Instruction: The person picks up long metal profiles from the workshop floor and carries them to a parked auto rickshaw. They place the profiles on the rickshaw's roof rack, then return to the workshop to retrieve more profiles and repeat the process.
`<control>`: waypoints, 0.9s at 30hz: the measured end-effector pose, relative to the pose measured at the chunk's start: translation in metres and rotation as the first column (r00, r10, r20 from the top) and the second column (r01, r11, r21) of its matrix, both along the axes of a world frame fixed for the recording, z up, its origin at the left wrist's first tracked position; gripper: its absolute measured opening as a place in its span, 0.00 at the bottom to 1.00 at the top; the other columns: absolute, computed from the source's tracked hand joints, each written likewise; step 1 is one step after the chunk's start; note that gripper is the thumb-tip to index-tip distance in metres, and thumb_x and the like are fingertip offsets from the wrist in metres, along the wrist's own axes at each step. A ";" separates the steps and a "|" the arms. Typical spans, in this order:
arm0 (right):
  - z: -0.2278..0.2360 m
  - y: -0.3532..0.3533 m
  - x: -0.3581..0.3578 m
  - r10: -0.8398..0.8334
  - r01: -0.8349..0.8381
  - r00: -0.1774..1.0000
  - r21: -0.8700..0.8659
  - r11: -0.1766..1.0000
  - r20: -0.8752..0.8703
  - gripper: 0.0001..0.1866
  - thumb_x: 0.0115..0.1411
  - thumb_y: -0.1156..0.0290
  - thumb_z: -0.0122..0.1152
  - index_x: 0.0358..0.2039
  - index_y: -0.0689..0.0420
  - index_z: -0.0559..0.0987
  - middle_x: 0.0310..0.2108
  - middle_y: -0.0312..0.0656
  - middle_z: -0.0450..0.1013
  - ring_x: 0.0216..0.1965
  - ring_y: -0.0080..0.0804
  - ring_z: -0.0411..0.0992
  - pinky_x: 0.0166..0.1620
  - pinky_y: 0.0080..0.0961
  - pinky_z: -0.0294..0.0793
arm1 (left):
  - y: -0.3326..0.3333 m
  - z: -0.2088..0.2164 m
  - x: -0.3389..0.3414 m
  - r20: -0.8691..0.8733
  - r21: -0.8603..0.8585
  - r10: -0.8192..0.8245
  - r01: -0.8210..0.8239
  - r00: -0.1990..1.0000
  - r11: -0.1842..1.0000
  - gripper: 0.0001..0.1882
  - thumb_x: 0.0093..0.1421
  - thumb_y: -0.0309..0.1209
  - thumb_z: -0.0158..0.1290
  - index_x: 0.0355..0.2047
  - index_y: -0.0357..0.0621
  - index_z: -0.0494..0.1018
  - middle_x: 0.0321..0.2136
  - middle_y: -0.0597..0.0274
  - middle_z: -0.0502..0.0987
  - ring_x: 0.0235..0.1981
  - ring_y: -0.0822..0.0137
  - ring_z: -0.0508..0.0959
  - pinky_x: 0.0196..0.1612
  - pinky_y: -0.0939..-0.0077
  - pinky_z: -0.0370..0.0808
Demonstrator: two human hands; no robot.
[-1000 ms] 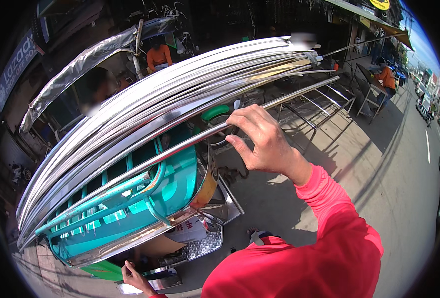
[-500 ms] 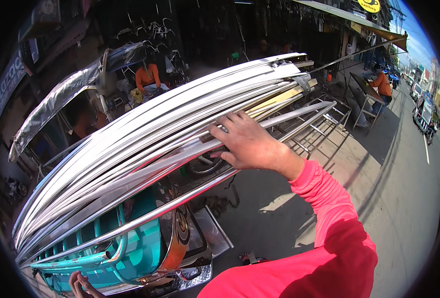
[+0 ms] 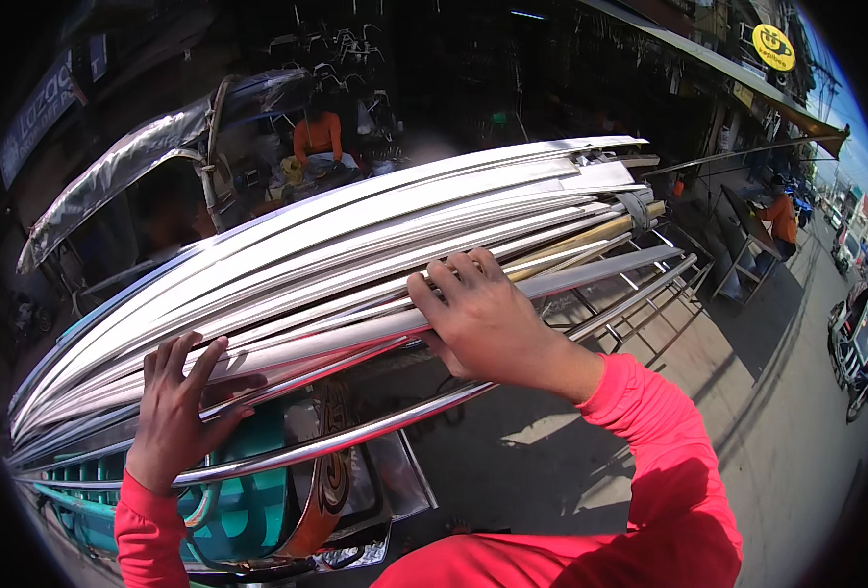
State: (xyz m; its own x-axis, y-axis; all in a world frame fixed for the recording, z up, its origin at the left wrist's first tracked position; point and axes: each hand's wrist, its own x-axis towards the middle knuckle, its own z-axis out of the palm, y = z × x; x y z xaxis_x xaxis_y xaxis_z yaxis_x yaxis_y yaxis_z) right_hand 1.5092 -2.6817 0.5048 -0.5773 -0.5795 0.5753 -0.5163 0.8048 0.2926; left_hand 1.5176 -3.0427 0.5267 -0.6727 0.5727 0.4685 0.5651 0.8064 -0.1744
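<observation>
A long stack of pale metal strips and bars (image 3: 355, 230) lies across the view, its far-right end bound with a grey tie (image 3: 637, 210). My right hand (image 3: 478, 314) grips a flat metal bar (image 3: 591, 274) on the stack's near side, fingers over the top and thumb below. Farther left, my left hand (image 3: 181, 397) rests its outstretched fingers against the same near edge, thumb spread apart. Nearer to me than the bar runs a shiny round metal tube (image 3: 375, 429), below both hands. Beneath the stack's left part is a teal vehicle body (image 3: 248, 519).
A metal ladder-like frame (image 3: 640, 318) extends past the stack's right end. One person in orange (image 3: 318, 137) sits behind the stack; another (image 3: 779, 218) is by a slanted board at the right. A parked vehicle (image 3: 853, 343) stands along the street.
My left hand has risen from the lower edge onto the stack's near side. My right hand keeps its grip on the bar. The whole view has shifted slightly.
</observation>
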 end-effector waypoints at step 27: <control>0.072 -0.002 -0.146 -0.297 0.269 0.818 0.129 0.954 0.493 0.41 0.63 0.36 0.45 0.49 0.69 0.75 0.49 0.59 0.69 0.55 0.50 0.65 0.60 0.47 0.62 | -0.090 0.002 -0.007 -0.060 0.283 -0.037 0.053 0.997 0.958 0.15 0.48 0.24 0.60 0.38 0.39 0.75 0.45 0.44 0.70 0.47 0.45 0.70 0.48 0.54 0.68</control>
State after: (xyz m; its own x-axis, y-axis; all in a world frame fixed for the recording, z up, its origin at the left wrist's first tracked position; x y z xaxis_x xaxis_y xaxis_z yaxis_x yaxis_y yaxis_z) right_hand 1.3630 -2.6835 0.5773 -0.9208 -0.3657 0.1358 -0.3543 0.9296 0.1013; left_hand 1.5105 -3.1323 0.5285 -0.6187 0.4396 0.6511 0.5979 0.8011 0.0272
